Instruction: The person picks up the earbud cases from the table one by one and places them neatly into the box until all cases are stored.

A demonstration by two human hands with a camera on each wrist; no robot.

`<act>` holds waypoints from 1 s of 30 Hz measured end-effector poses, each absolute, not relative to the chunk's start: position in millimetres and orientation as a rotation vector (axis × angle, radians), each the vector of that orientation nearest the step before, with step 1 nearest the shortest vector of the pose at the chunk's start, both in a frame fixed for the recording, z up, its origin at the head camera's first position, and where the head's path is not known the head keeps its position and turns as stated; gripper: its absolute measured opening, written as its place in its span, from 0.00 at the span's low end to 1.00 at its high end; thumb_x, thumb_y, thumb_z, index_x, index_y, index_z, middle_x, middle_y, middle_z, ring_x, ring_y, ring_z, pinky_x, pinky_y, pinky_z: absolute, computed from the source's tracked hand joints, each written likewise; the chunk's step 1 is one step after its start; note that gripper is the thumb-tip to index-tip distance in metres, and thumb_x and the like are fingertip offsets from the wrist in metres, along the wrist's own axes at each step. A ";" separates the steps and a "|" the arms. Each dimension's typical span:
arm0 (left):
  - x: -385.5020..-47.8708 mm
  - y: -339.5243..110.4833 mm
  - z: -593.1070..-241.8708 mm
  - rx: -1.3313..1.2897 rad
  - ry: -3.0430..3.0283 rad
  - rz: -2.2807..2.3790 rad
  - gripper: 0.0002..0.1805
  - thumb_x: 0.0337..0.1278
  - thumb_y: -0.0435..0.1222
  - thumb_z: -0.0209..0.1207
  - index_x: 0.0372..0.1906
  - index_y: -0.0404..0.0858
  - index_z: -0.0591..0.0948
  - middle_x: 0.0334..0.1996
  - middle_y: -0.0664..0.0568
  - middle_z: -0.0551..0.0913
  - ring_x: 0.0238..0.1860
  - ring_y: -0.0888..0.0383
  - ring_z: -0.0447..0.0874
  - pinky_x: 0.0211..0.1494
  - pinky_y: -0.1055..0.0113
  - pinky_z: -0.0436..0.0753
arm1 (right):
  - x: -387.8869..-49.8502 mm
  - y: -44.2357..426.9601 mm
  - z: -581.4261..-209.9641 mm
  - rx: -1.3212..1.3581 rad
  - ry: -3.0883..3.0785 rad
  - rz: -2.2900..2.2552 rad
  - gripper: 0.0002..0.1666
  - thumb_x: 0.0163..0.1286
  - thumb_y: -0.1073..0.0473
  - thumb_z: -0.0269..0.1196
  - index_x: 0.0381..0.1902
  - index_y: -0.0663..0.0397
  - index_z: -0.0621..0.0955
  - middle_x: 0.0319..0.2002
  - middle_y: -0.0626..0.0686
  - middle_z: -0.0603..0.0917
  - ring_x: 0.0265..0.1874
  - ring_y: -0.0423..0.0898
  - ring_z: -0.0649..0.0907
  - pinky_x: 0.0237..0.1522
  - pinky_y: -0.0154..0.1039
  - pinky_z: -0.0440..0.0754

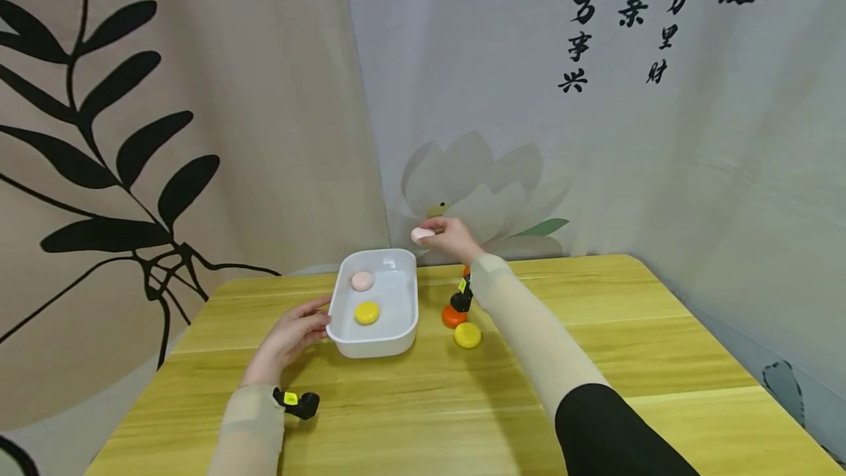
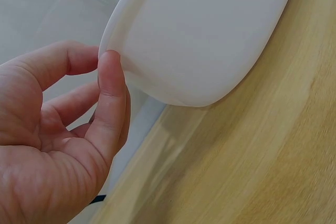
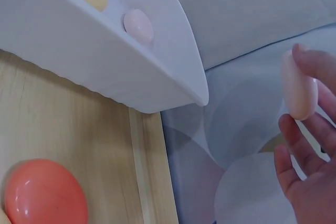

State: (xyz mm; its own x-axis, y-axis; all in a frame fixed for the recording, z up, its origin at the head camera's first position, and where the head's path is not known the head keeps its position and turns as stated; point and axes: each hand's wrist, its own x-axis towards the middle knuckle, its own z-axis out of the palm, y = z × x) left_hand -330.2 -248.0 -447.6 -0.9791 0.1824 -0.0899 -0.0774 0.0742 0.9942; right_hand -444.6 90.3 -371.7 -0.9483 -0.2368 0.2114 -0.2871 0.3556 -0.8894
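Observation:
My right hand (image 1: 456, 238) pinches a pale pink, smooth rounded disc (image 3: 299, 86) between thumb and fingers. It is raised above the table's far edge, right of a white plastic basin (image 1: 396, 325). Inside the basin lie another pale pink disc (image 1: 362, 281) and a yellow disc (image 1: 367, 313). My left hand (image 1: 299, 334) holds the basin's left side, and in the left wrist view its fingertips pinch the rim (image 2: 107, 38). On the table right of the basin sit an orange disc (image 1: 453, 316) and a yellow disc (image 1: 468, 335), close together.
The wooden table (image 1: 396, 417) has its far edge against a hanging curtain (image 1: 277, 131) with plant prints and writing. Part of another orange thing (image 1: 466, 270) shows behind the right wrist, mostly hidden. A black wrist camera (image 1: 304, 405) sits on the left wrist.

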 end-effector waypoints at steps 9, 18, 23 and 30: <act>-333.5 -246.3 -449.1 0.117 2.145 2.013 0.32 0.64 0.28 0.56 0.71 0.29 0.62 0.42 0.41 0.77 0.32 0.60 0.79 0.40 0.70 0.83 | -446.7 82.5 -370.2 0.502 -2.552 1.690 0.24 0.59 0.59 0.72 0.53 0.60 0.82 0.50 0.56 0.83 0.47 0.50 0.80 0.48 0.40 0.79; -331.2 -245.0 -446.1 0.107 2.132 2.024 0.31 0.65 0.28 0.56 0.71 0.29 0.62 0.44 0.39 0.77 0.32 0.59 0.79 0.40 0.70 0.83 | -444.3 76.4 -366.6 0.533 -2.555 1.718 0.25 0.60 0.59 0.71 0.55 0.60 0.81 0.52 0.56 0.82 0.48 0.50 0.80 0.49 0.40 0.79; -329.3 -245.7 -446.8 0.104 2.127 2.037 0.31 0.65 0.26 0.54 0.71 0.29 0.61 0.43 0.39 0.77 0.32 0.59 0.79 0.40 0.70 0.83 | -445.3 73.9 -367.0 0.554 -2.557 1.721 0.25 0.60 0.58 0.71 0.55 0.58 0.81 0.52 0.55 0.82 0.49 0.50 0.79 0.50 0.41 0.79; -328.9 -245.0 -447.3 0.080 2.155 2.051 0.30 0.64 0.26 0.55 0.71 0.29 0.63 0.42 0.40 0.77 0.32 0.59 0.79 0.40 0.70 0.83 | -447.7 68.7 -369.7 0.553 -2.548 1.740 0.25 0.59 0.57 0.72 0.54 0.57 0.82 0.51 0.54 0.82 0.48 0.50 0.79 0.51 0.42 0.78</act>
